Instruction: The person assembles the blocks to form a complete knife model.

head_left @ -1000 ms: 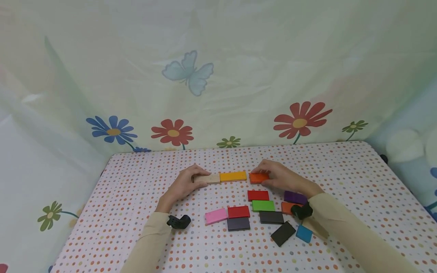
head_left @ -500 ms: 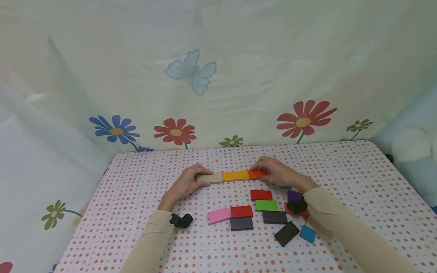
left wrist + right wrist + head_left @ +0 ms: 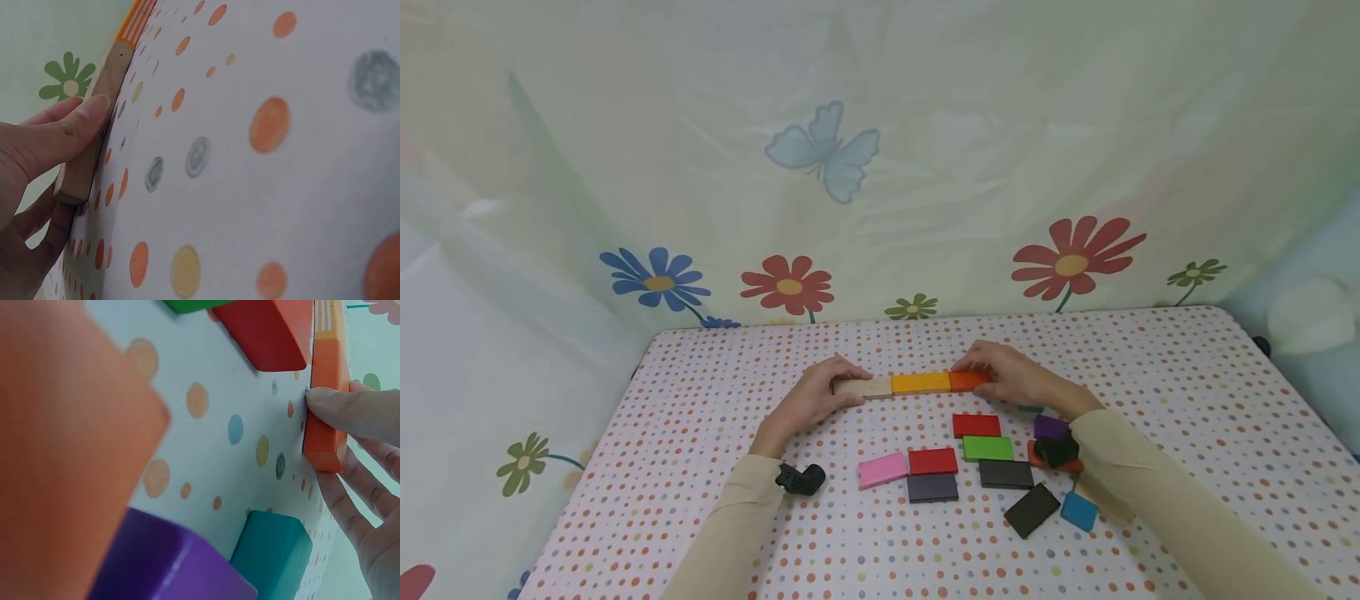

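Observation:
Three blocks lie end to end in a row on the dotted table: a plain wooden block (image 3: 872, 387) at the left, a yellow-orange block (image 3: 921, 382) in the middle and an orange block (image 3: 966, 381) at the right. My left hand (image 3: 812, 398) grips the wooden block between thumb and fingers near its left end; the left wrist view shows the thumb (image 3: 94, 109) on its near side. With thumb and fingers on its long sides, my right hand (image 3: 1011, 375) pinches the orange block (image 3: 326, 434). White stripes mark the yellow-orange block (image 3: 326, 319) in the right wrist view.
Nearer me lie loose blocks: pink (image 3: 883, 470), red (image 3: 933, 460), another red (image 3: 977, 425), green (image 3: 987, 447), several dark ones (image 3: 1032, 510) and blue (image 3: 1078, 511). Under the right forearm are purple (image 3: 1049, 427), orange and teal (image 3: 272, 553) blocks. A flowered curtain (image 3: 925, 167) hangs behind the table.
The right hand has moved the orange block left, closing the gap to the yellow-orange block; the two now meet end to end. The left hand keeps its grip. The camera view has shifted slightly.

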`<act>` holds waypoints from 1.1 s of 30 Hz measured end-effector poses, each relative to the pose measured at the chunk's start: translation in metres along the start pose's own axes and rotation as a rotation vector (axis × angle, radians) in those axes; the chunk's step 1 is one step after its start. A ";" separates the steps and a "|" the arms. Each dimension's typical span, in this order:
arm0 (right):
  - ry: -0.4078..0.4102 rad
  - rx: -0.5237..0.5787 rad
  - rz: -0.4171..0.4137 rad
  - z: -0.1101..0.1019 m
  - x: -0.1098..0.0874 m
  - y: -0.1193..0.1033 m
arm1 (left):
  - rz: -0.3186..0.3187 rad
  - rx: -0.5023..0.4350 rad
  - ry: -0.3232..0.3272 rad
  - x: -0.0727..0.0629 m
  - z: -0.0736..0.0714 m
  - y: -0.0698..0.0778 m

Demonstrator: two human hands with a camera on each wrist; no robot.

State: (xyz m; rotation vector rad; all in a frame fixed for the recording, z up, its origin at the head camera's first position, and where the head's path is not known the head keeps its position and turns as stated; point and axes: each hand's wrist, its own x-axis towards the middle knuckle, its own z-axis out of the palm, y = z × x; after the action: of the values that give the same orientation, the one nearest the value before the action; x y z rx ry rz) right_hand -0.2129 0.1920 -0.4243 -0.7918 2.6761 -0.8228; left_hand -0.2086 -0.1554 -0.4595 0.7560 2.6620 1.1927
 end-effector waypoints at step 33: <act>-0.104 0.119 -0.301 0.042 -0.031 -0.084 | 0.011 0.024 0.004 -0.001 0.001 0.000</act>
State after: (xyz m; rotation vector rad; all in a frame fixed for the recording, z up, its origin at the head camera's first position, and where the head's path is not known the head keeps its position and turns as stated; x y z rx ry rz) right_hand -0.1357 0.1318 -0.4086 -1.1902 2.4259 -0.9682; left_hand -0.2071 -0.1554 -0.4598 0.7734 2.6836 1.1676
